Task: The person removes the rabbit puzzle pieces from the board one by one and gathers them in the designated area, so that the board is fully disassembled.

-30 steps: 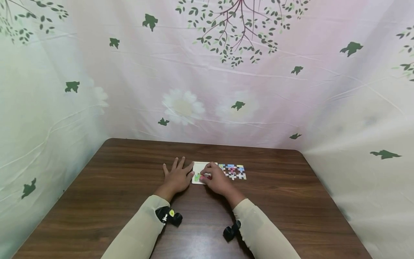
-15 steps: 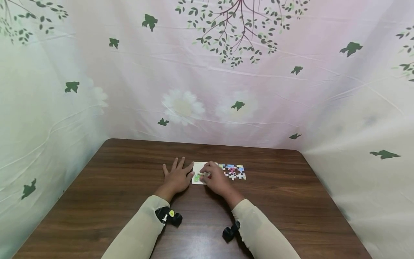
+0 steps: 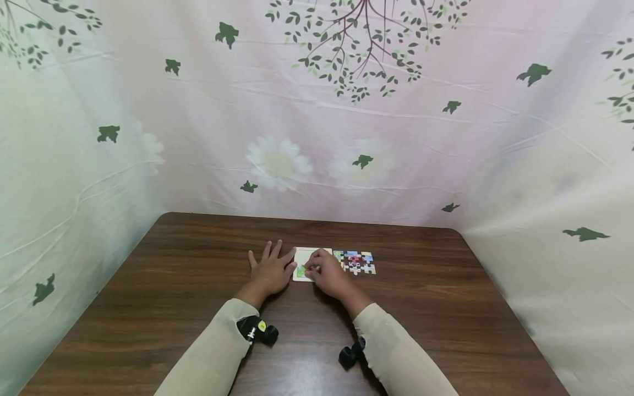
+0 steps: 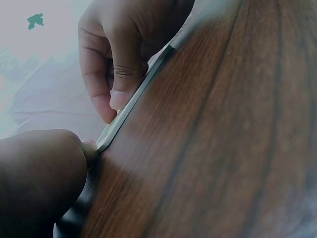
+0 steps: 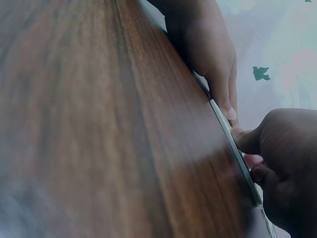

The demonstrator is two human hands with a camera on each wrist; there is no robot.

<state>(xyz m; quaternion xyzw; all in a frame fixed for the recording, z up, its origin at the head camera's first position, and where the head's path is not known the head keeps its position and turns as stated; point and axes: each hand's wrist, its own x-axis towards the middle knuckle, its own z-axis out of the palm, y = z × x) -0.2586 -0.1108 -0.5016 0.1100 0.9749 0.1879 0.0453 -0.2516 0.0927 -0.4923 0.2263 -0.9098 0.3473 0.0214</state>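
A white puzzle board (image 3: 302, 255) lies flat on the table, with a green printed patch (image 3: 300, 271) at its lower left. My left hand (image 3: 269, 274) rests palm down with spread fingers, its thumb and index finger at the board's left edge. Over the board, my right hand (image 3: 331, 275) has its thumb and fingers bent together in a pinch at a small puzzle piece, mostly hidden by the fingertips. The left wrist view shows these bent right fingers (image 4: 121, 82) just above the board's thin edge (image 4: 136, 99).
Several loose jigsaw pieces (image 3: 354, 263) lie in rows against the board's right side. Brown wood-grain tabletop (image 3: 208, 247) surrounds the board. Behind the table hangs a pale printed cloth (image 3: 307, 132) with leaves and flowers.
My right fingertips shift slightly over the board, and the red seen beneath them earlier is now mostly covered. The left hand stays in place.
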